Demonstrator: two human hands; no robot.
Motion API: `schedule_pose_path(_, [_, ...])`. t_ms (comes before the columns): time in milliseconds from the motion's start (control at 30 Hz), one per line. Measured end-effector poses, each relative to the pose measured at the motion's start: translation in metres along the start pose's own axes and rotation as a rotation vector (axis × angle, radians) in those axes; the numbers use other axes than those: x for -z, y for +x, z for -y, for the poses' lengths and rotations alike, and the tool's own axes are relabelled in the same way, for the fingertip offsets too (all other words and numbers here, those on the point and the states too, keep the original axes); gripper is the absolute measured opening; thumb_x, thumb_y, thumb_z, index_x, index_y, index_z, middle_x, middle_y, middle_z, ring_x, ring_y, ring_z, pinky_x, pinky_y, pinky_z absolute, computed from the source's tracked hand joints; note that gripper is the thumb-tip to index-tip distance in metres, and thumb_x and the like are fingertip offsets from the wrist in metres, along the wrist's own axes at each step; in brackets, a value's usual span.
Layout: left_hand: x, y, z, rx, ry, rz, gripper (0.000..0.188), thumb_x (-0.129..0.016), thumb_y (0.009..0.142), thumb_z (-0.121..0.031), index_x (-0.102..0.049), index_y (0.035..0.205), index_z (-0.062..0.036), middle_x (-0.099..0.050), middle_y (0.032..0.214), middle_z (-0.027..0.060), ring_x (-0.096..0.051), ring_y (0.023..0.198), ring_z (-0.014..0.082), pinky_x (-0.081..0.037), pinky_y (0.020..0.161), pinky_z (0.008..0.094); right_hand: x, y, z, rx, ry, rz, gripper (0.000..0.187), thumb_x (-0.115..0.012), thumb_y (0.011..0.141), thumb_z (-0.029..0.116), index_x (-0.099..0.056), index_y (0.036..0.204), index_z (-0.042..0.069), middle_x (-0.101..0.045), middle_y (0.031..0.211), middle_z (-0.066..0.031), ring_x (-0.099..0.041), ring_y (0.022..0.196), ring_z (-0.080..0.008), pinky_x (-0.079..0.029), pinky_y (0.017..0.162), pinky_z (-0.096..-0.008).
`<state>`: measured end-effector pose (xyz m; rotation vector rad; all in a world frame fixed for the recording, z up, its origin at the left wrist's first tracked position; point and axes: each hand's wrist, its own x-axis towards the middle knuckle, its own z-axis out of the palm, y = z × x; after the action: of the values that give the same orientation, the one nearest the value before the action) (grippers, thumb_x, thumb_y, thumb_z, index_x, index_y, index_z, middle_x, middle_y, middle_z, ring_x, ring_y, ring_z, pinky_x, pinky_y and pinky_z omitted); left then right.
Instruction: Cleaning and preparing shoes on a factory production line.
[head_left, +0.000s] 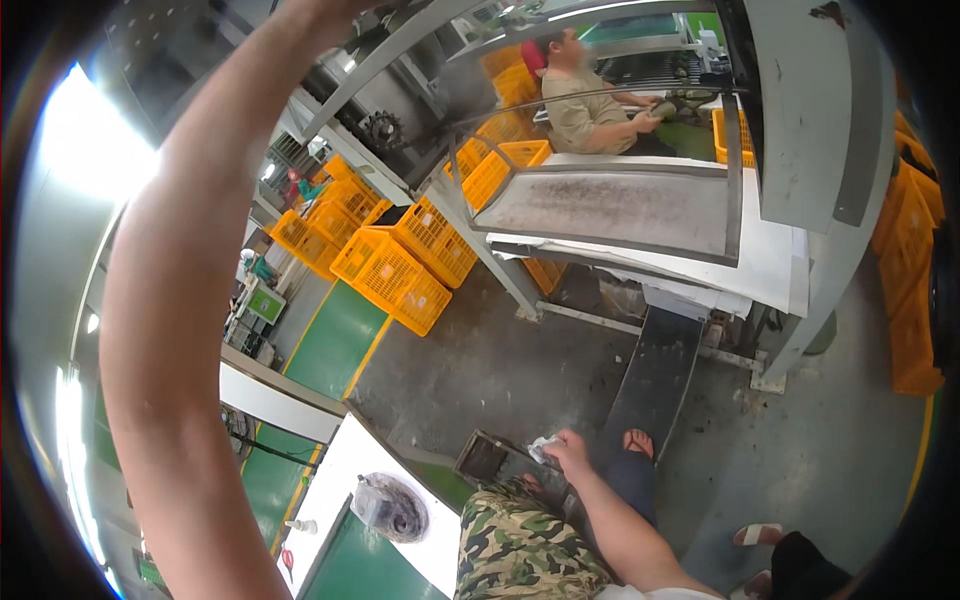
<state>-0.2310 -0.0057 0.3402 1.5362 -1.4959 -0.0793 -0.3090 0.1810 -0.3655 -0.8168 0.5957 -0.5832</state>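
Observation:
My left arm is raised across the left side of the view. Only the wrist and the start of my left hand show at the top edge, and the fingers are cut off. Low over the floor, in front of my lap, my right hand is closed on a crumpled white cloth, which could also be tissue. To the left of my lap, a dark rounded bundle in clear plastic lies on a white tabletop. A small white bottle and red-handled scissors lie near its left edge.
A metal frame stand with a dark ramp stands ahead. Orange crates are stacked at left, more crates at right. Beyond the frame a seated person handles a dark item. Another person's sandalled foot is at lower right.

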Motion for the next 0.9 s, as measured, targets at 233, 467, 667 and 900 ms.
schedule_pose_path(233, [-0.022,-0.012,0.046,-0.171,0.082,-0.016,0.060,-0.054,0.091,-0.047,-0.049,0.130,-0.0018,-0.057,0.127,0.0120,-0.049,0.120,0.0271,-0.037,0.098,0.0411,-0.010,0.001,0.001,-0.032,-0.028,0.024,0.017,-0.070,0.066,0.007,-0.060,0.079,0.002,-0.059,0.072,-0.0027,-0.055,0.064,-0.0106,-0.042,0.057,-0.0263])
schedule_pose_path(467, [-0.039,0.004,0.020,-0.271,0.668,-0.204,0.057,-0.050,0.089,-0.051,-0.061,0.119,-0.0028,-0.065,0.105,0.0241,-0.062,0.102,0.0340,-0.045,0.089,0.0402,-0.008,-0.002,-0.007,-0.060,-0.038,0.023,0.014,-0.069,0.068,0.004,-0.057,0.076,0.005,-0.055,0.069,-0.0002,-0.051,0.063,-0.0084,-0.039,0.057,-0.0251])
schedule_pose_path(667, [-0.015,-0.047,0.065,-0.686,0.533,-0.183,0.054,-0.057,0.089,-0.033,-0.050,0.124,0.0075,-0.061,0.112,0.0262,-0.060,0.106,0.0377,-0.046,0.091,0.0386,-0.005,-0.006,-0.001,-0.066,-0.123,-0.001,0.015,-0.069,0.068,0.003,-0.056,0.075,0.005,-0.055,0.069,0.0003,-0.051,0.062,-0.0084,-0.038,0.056,-0.0248])
schedule_pose_path(900, [0.011,-0.337,0.148,-0.341,0.514,0.535,0.072,-0.075,0.070,-0.018,-0.044,0.133,-0.0015,-0.038,0.144,0.0216,-0.041,0.131,0.0365,-0.040,0.104,0.0445,0.003,-0.001,-0.009,-0.094,-0.072,-0.017,0.015,-0.064,0.072,0.000,-0.052,0.076,0.008,-0.054,0.069,-0.0004,-0.051,0.059,-0.0092,-0.038,0.050,-0.0247])
